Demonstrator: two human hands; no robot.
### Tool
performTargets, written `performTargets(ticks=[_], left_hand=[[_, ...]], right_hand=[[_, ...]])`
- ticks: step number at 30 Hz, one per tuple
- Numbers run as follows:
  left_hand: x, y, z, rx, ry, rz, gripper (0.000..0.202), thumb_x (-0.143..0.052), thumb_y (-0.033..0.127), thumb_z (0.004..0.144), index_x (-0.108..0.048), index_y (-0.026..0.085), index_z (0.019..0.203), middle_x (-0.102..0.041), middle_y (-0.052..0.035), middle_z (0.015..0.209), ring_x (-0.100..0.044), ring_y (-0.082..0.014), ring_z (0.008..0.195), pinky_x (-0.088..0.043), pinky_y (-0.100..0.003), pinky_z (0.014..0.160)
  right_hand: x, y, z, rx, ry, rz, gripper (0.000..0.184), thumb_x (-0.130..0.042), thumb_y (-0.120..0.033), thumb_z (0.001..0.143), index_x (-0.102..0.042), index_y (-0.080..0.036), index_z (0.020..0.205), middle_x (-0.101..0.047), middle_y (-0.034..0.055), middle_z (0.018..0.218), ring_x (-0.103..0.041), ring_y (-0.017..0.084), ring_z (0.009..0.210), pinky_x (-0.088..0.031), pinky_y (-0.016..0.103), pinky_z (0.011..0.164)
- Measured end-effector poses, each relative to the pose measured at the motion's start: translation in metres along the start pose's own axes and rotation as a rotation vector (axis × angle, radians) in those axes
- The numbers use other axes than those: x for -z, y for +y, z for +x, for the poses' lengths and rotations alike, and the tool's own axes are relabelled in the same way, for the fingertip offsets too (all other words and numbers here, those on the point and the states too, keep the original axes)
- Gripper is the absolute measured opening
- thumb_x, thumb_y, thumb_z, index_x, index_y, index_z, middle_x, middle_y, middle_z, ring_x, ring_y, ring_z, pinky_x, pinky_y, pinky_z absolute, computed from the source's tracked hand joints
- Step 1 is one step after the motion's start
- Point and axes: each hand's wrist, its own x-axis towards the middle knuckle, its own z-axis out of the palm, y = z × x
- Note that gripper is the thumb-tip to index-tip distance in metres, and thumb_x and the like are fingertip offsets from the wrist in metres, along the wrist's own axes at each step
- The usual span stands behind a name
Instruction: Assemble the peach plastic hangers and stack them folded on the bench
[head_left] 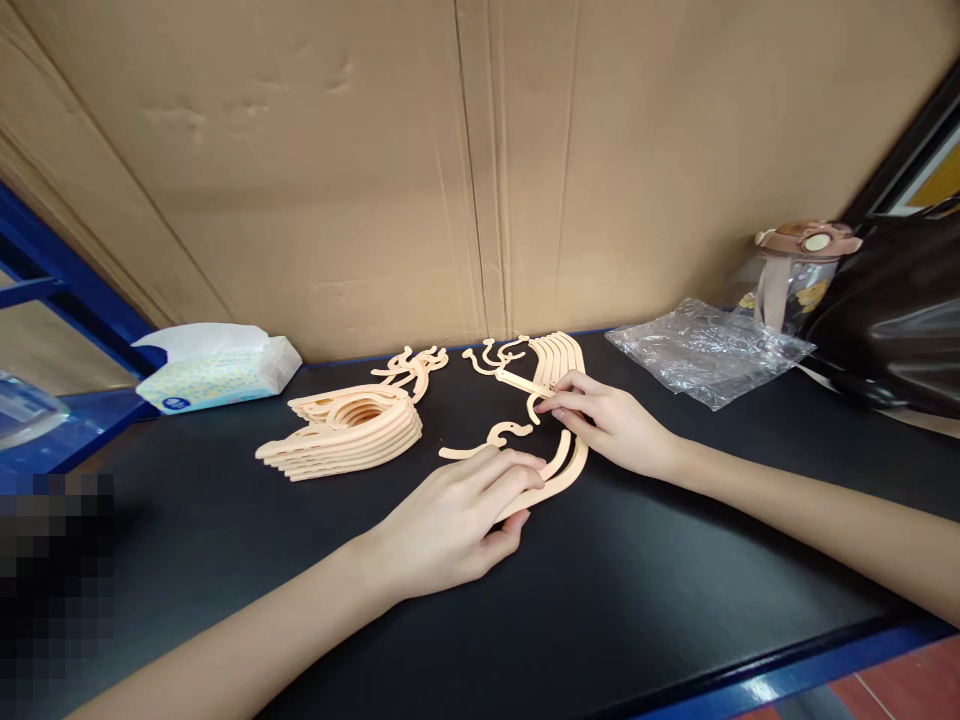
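My left hand (457, 520) is closed around one end of a peach plastic clothes hanger (576, 468), thumb below and fingers on top. The hanger curves up and away toward my right hand (604, 425), whose thumb and fingers are pinched together at its far part, partly hiding it. A small curved piece shows by my right fingertips; I cannot tell whether it is joined to the hanger. Just beyond my left knuckles lies a loose hanger hook (510, 432). Behind my right hand is a row of nested hanger bodies (556, 352).
A stack of peach hangers (360, 430) lies at left, with a pile of hooks (420, 368) behind it. More hooks (491, 352) lie near the cardboard wall (337, 180). A tissue pack (217, 375), crumpled clear plastic bag (705, 350), bottle (806, 270) and dark bag (892, 320) border the black table.
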Motion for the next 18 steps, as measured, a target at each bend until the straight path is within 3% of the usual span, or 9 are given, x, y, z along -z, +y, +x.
performTargets(ticks=[18], left_hand=[[-0.0006,-0.0009,-0.0007,-0.017,0.007,-0.022,0.026,-0.043,0.008,0.088,-0.053,0.019,0.11,-0.063,-0.0055,0.116,-0.059,-0.0166,0.106,-0.049,-0.03,0.093]], right_hand=[[0.0017,-0.0033,-0.0006,0.051,-0.018,-0.017,0.029,-0.039,-0.019,0.094,-0.065,-0.024,0.107,-0.058,0.0046,0.1,-0.06,0.016,0.087,-0.051,0.031,0.079]])
